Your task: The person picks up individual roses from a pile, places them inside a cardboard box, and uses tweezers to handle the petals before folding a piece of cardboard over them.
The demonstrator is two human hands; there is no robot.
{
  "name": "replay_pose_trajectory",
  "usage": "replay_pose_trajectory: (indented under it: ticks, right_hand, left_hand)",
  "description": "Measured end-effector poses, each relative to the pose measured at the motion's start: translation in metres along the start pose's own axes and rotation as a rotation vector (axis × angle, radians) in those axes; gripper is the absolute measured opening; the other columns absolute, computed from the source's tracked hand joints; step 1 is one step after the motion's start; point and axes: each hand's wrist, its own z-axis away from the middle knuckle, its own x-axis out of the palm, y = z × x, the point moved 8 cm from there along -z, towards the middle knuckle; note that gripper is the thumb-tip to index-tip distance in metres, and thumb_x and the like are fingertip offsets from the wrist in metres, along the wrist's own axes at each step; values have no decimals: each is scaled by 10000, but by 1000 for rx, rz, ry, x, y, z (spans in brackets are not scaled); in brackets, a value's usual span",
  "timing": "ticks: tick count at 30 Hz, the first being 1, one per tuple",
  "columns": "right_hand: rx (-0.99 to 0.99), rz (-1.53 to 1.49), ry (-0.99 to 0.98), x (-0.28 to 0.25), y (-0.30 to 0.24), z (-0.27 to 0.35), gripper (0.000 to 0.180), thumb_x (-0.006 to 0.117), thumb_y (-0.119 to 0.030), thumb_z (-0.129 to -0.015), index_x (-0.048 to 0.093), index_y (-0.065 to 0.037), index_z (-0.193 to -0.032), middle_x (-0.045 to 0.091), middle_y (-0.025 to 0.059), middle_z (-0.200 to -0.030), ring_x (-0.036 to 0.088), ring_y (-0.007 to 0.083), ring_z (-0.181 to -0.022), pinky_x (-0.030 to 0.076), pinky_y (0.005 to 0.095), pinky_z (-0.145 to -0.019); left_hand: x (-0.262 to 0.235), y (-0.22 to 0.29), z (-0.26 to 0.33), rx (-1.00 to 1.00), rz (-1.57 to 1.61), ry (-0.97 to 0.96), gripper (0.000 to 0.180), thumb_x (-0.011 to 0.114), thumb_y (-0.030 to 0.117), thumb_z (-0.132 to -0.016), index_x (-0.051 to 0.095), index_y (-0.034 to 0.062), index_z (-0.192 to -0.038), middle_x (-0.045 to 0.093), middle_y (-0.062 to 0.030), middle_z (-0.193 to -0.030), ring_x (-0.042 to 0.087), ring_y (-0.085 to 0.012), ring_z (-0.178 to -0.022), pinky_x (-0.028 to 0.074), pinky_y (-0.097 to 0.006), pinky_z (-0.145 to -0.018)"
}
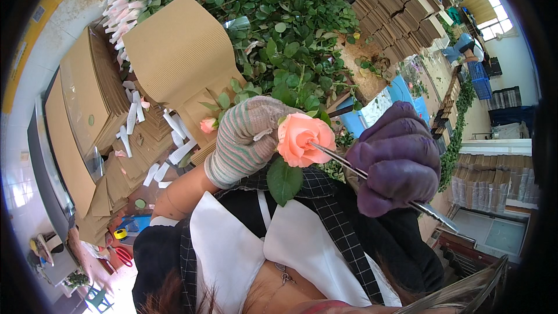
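Observation:
A peach-pink rose (292,141) stands in front of my chest, its bloom turned up and one large green leaf (285,182) hanging below. My left hand (244,138), in a grey-and-green striped knit glove, is closed around the rose just under the bloom; the stem is mostly hidden. Wrapped in a purple glove, my right hand (398,161) grips long metal tweezers (339,159). Their tip reaches into the centre of the bloom, among the inner petals. A second pink rose (208,125) lies beyond my left wrist, by the cardboard.
Leafy rose stems (290,40) heap up ahead. A corrugated cardboard sheet (180,52) stands at the left, near scattered white sleeves (182,151) and stacked card. Red scissors (123,256) and a yellow tape measure (120,234) lie lower left. Cardboard stacks (401,14) rise at far right.

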Motion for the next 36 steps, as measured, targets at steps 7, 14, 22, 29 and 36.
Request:
replay_pose_trajectory:
  ticks: [7, 14, 22, 29, 36]
  right_hand:
    - [-95, 1, -10, 0, -3, 3, 277, 765, -326, -713, 595, -109, -739, 635, 42, -792, 584, 172, -551, 430, 305, -509]
    - [-20, -27, 58, -2, 1, 4, 283, 845, -214, -586, 657, -113, -772, 656, 30, -790, 592, 169, -542, 419, 294, -505]
    - [12, 11, 30, -2, 1, 1, 298, 855, -138, -513, 679, -111, -753, 657, 27, -783, 586, 168, -525, 420, 293, -499]
    - [27, -7, -25, 1, 2, 0, 303, 849, -138, -481, 684, -124, -734, 656, 10, -770, 597, 165, -558, 434, 296, -527]
    - [-97, -13, -141, 6, -2, 2, 345, 773, -365, -766, 574, -84, -731, 631, 72, -813, 607, 196, -596, 460, 319, -527]
  left_hand:
    - [1, -9, 7, -125, 146, 54, 191, 690, 96, -787, 693, 47, -972, 695, -73, -948, 649, -249, -864, 513, -346, -787]
    - [14, -59, 36, -486, 381, -182, 185, 677, 113, -801, 693, 49, -975, 698, -76, -953, 648, -257, -863, 509, -349, -794]
    - [4, -11, 3, -198, 144, -60, 198, 684, 116, -786, 659, 37, -966, 673, -76, -954, 629, -225, -853, 509, -317, -792]
    - [2, -1, 1, -4, 60, -33, 175, 667, 104, -804, 683, 40, -967, 695, -89, -958, 645, -254, -876, 510, -352, -803]
    - [-2, 15, -5, -90, 1, -13, 155, 663, 80, -797, 684, 41, -945, 693, -85, -958, 646, -256, -872, 514, -355, -794]
